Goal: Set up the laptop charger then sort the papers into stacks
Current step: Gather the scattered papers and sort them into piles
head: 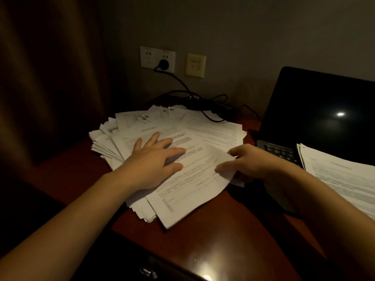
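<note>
Half done: plugged-in charger [164, 63], largely unsorted pile [213, 126] under flat, spread-fingered left hand [154, 161], top sheet [194, 189] pinched by right hand [249, 161].

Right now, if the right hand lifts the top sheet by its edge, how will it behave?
Probably floppy: the top sheet curls where the right hand pinches its edge, so the far end should droop. Likely very light, being thin paper. It may drag others askew, since the pile is loose and fanned; the left hand pressing flat should help.
</note>
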